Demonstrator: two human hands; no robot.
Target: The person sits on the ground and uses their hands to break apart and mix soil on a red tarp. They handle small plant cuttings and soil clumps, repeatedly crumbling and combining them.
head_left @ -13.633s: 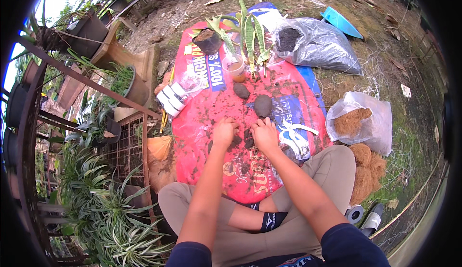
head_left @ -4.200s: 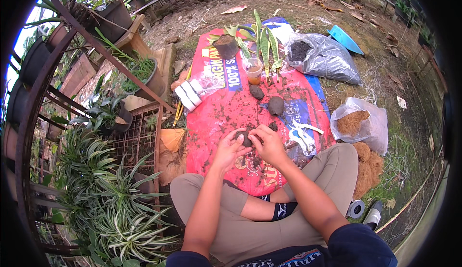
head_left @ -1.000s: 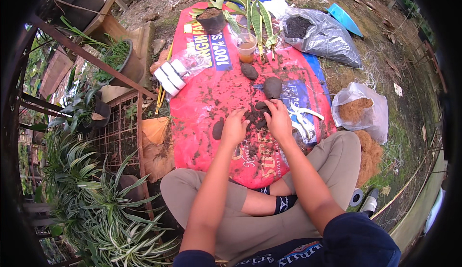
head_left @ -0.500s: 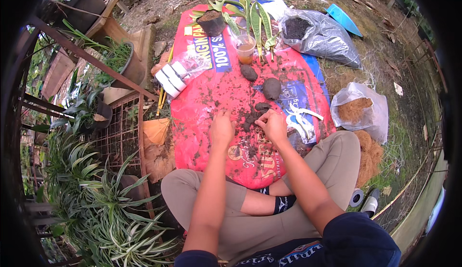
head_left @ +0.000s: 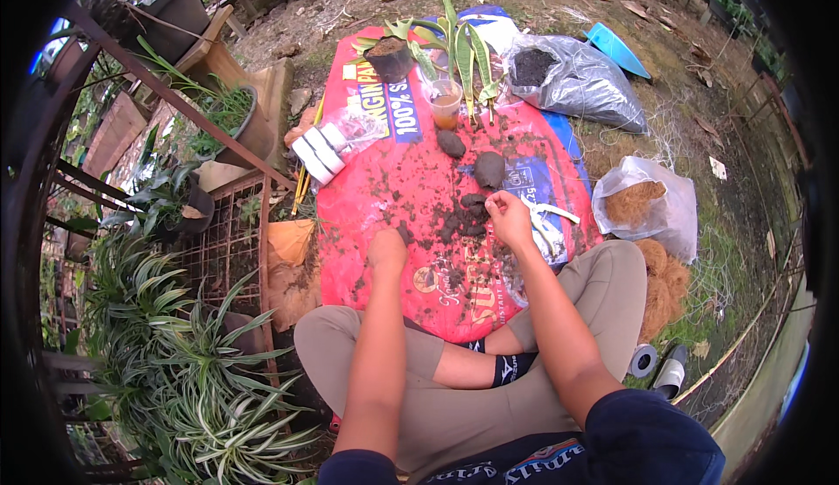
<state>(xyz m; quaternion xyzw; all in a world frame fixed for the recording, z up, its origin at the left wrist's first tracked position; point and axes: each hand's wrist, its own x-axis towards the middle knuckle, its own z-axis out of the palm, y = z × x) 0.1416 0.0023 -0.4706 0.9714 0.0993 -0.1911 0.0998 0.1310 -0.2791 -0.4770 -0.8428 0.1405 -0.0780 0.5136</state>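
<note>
Your right hand [head_left: 509, 217] is loosely curled, fingertips at the soil clumps [head_left: 472, 208] on the red sheet [head_left: 384, 179]; this patch runs diagonally toward the sheet's left. Your left hand [head_left: 387, 247] rests fisted on the sheet; its grip cannot be told.

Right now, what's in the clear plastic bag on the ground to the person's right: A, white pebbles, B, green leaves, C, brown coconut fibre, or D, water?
C: the clear plastic bag right of the red sheet holds a brown, fibrous clump, with more loose fibre beside it.
</note>
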